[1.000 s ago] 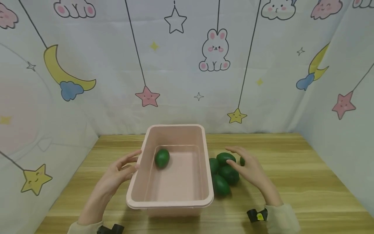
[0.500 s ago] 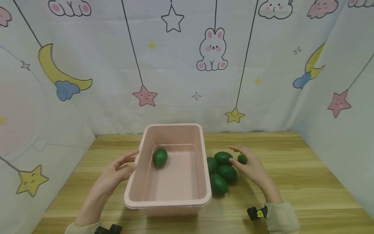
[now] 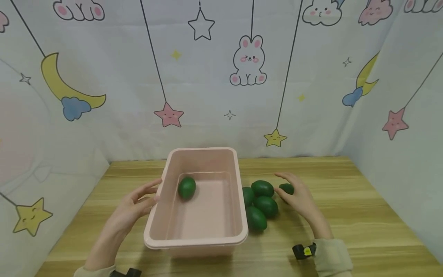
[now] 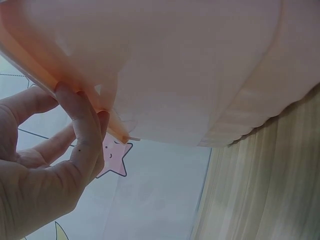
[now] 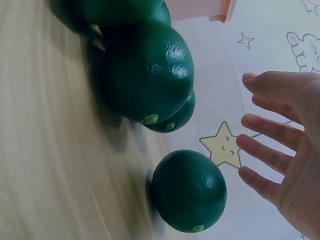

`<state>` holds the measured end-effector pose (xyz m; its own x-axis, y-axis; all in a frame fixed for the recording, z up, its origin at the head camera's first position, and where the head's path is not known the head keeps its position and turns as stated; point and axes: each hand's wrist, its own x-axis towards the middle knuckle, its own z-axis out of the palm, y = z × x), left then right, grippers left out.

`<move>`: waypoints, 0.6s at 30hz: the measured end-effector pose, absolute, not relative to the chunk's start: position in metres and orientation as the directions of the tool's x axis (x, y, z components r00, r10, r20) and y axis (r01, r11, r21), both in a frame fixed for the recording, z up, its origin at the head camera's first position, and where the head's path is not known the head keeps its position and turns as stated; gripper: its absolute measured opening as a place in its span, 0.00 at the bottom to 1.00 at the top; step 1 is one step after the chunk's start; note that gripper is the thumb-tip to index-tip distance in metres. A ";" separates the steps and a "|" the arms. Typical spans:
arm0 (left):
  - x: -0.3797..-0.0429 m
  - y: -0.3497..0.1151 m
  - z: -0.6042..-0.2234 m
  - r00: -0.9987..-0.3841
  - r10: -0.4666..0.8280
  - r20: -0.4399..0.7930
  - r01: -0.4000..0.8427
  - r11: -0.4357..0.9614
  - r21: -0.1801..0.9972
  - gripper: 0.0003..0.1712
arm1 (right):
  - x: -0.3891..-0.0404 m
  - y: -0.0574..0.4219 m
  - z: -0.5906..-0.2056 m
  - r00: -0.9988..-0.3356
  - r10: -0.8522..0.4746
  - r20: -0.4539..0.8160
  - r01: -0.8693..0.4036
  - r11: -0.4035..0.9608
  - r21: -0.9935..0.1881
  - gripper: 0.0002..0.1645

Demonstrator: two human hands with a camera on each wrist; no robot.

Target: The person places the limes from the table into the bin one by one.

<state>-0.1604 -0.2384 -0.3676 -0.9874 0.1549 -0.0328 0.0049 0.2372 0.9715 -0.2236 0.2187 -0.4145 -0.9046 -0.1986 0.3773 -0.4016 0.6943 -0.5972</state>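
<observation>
Four green fruits (image 3: 265, 206) lie clustered on the surface (image 3: 349, 200), right of the pink bin (image 3: 204, 243). A single fruit (image 3: 285, 188) lies near the right grip (image 3: 300, 198), which is released, fingers spread. The bin contains one fruit (image 3: 187, 187). The left grip (image 3: 134, 204), fingers bent, grasps the bin's rim.

head: forward-down over table (image 3: 346, 200) | left wrist: close, facing pink bin (image 4: 175, 75) | right wrist: close on green fruits (image 5: 190, 187), shared with head
</observation>
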 end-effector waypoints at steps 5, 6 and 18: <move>-0.160 -0.239 -0.368 -0.988 0.152 -0.038 0.000 0.242 0.970 0.33 | -0.227 0.224 -0.421 -0.916 -0.177 0.361 -0.373 0.710 -0.598 0.29; -0.160 -0.239 -0.368 -0.988 0.152 -0.038 0.000 0.243 0.970 0.33 | -0.228 0.225 -0.422 -0.917 -0.175 0.357 -0.368 0.712 -0.598 0.29; -0.160 -0.239 -0.368 -0.988 0.155 -0.029 0.008 0.230 0.973 0.33 | -0.231 0.238 -0.430 -0.934 -0.182 0.308 -0.339 0.722 -0.603 0.32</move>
